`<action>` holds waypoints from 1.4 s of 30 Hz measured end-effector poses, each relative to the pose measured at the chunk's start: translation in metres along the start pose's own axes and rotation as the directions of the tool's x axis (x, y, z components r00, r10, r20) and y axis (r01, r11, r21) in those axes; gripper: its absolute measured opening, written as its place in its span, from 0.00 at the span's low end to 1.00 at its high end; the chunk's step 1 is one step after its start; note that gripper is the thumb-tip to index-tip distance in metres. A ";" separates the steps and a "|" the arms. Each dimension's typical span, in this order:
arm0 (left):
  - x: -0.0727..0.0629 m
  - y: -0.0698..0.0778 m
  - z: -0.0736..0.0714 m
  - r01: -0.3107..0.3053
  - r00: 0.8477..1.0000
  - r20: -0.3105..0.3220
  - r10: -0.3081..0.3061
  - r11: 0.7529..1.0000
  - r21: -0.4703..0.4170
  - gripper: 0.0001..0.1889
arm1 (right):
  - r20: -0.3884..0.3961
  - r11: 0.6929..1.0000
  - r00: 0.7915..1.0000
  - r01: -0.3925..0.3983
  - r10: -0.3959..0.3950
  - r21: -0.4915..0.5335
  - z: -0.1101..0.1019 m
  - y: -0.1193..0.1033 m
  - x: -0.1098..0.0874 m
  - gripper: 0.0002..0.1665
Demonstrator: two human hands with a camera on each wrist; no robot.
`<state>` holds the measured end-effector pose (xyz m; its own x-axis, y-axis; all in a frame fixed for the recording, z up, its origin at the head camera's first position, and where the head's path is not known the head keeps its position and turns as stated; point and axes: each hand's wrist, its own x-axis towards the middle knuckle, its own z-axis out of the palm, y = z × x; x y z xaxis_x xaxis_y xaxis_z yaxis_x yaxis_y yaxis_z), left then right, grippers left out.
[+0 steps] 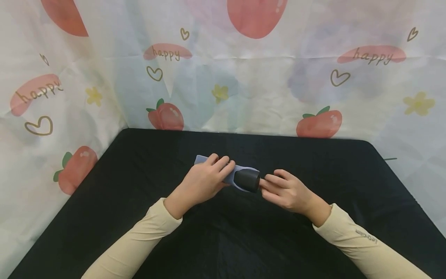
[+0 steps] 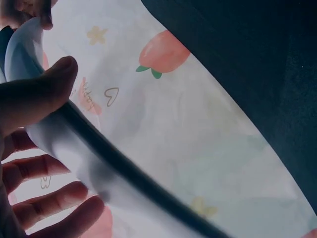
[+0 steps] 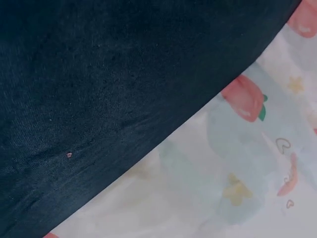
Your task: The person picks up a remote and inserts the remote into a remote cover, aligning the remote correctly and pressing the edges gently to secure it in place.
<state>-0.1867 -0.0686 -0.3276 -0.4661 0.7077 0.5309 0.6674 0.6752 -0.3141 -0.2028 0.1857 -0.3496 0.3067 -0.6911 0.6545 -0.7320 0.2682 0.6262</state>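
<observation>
My left hand (image 1: 205, 180) grips a long blue-grey object (image 1: 230, 178) with a rounded black end section (image 1: 246, 180) over the black table. Its fingers lie across the top of the body in the head view. In the left wrist view, the thumb (image 2: 62, 82) presses on one side of the pale body (image 2: 99, 173), along a dark lengthwise strip, with the fingers on the other side. At the black end, my right hand (image 1: 287, 192) has its fingers bent, one fingertip right at the edge. That hand's fingertips (image 2: 47, 19) also show at the object's far tip.
Beneath both hands is a black cloth-covered table (image 1: 240, 240) with rounded back corners. A pale curtain (image 1: 258, 97) printed with fruit, hearts and flowers encloses the back and sides. A tiny light speck (image 3: 69, 154) lies on the cloth in the right wrist view.
</observation>
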 end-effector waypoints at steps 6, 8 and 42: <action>-0.001 -0.001 0.001 -0.022 0.999 -0.032 0.024 0.998 0.063 0.28 | 0.107 0.997 0.993 -0.060 0.054 0.049 0.001 -0.005 -0.003 0.15; -0.002 -0.001 0.002 -0.024 0.999 -0.027 0.026 0.997 0.070 0.28 | 0.128 0.996 0.990 -0.069 0.061 0.060 0.000 -0.006 -0.003 0.15; -0.011 0.007 0.000 0.127 0.986 0.133 -0.104 0.977 -0.173 0.28 | 0.113 0.690 0.896 -0.407 0.430 0.599 -0.011 -0.011 0.007 0.10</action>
<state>-0.1764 -0.0721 -0.3355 -0.6065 0.6546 0.4512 0.6932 0.7133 -0.1032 -0.1860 0.1852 -0.3477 -0.1091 -0.5791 0.8079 -0.9940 0.0643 -0.0881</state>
